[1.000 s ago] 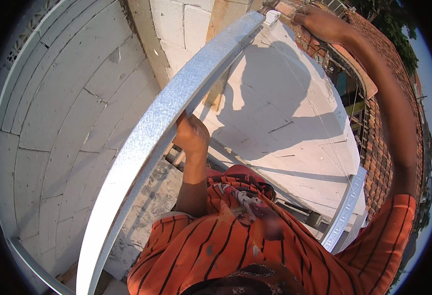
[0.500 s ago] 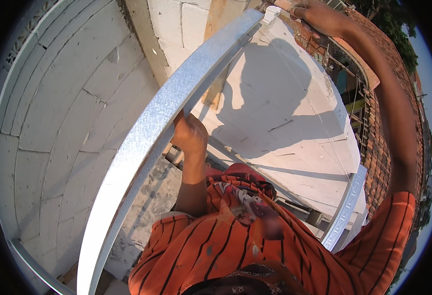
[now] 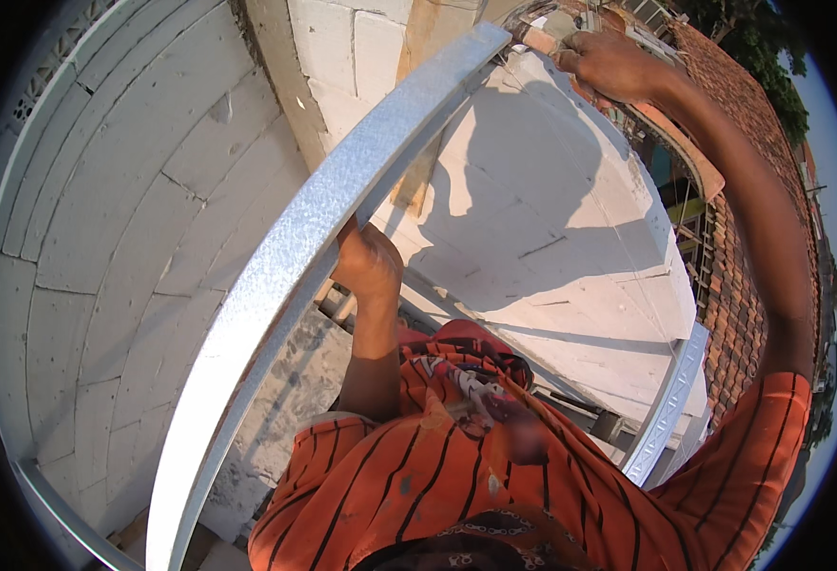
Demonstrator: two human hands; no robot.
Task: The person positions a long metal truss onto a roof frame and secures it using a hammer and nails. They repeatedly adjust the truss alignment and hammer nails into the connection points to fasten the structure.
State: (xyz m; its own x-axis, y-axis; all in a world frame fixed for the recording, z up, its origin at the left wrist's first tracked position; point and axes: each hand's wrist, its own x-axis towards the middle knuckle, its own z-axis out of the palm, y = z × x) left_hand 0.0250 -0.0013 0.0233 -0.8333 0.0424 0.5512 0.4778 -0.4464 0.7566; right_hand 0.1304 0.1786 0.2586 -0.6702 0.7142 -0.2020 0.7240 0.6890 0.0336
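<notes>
Gripping a galvanised steel channel, the person's left hand is wrapped around its right-hand edge, above the middle of its visible length; the fingers pass behind the metal and are mostly hidden. The channel slants from the lower left up to the right, looking bowed through the fisheye lens, and its upper end lies just beside the upper left corner of a pale block wall.

The right hand is stretched out above that wall's upper edge, beside a small greyish lump and some reddish brick pieces. The fingers are bent, but at this angle it is hard to be sure whether they hold the lump or merely touch it, so how far the hand is closed cannot be told.

A dark shadow of a head and shoulders falls across the block wall. Near the wall's lower right corner stands a silver metal strip with a zigzag pattern. To the left rises a second block wall, with a rough concrete column at its upper right edge and a thin metal rail by its lower left corner.

Below the left hand is a grey concrete slab, next to the person's orange striped shirt. Beyond the right forearm runs a clay-tiled roof, with a leafy tree behind it.
</notes>
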